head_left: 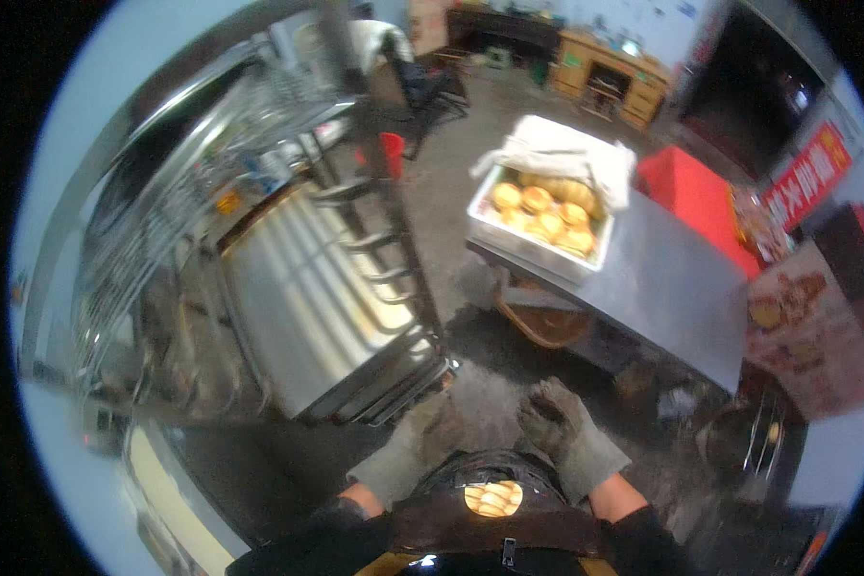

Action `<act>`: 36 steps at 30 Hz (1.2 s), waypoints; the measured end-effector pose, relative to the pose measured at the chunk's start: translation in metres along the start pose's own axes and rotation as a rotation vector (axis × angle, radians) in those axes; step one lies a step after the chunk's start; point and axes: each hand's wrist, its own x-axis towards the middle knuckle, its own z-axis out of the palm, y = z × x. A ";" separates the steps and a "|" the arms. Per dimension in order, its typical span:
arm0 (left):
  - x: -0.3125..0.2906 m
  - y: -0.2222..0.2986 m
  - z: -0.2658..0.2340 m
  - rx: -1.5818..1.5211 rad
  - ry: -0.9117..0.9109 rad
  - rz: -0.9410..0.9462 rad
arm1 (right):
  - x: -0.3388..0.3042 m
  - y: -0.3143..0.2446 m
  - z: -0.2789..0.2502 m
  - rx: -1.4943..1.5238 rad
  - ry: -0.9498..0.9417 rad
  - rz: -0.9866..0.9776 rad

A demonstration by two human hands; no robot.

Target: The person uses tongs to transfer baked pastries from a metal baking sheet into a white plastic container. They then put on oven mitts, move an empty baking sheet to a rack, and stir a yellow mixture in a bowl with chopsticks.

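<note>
Thick grey work gloves with dark brown stains cover both of my hands, held low in front of my apron (451, 538). My left hand (420, 437) is near the lower corner of a rack of metal baking trays (307, 298); its fingers are blurred. My right hand (562, 427) is apart from it, below the steel table, with its fingers stretched forward and nothing seen in them. On that table a white box (533, 252) holds several round golden buns (544, 226). A white cloth (571, 149) is folded back over the box's far side.
The steel table (682, 278) stands ahead right, with a red box (701, 202) on it and a printed carton (806, 317) beside it. A brown basket (544, 322) is under the table. Beyond the rack are a red bucket (386, 154), a black chair (422, 91) and a wooden desk (610, 72).
</note>
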 end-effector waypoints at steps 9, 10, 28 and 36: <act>0.177 -0.090 0.146 -0.106 0.093 -0.122 | 0.025 -0.055 0.005 -0.151 -0.200 -0.389; 0.194 -0.100 0.151 -0.115 0.099 -0.100 | 0.023 -0.057 -0.020 -0.220 -0.160 -0.289; 0.398 -0.365 0.353 1.649 -0.414 0.462 | 0.003 -0.314 -0.325 -0.011 0.195 -0.440; 0.376 -0.401 0.310 1.854 -0.795 0.520 | -0.027 -0.417 -0.351 0.003 0.504 -0.865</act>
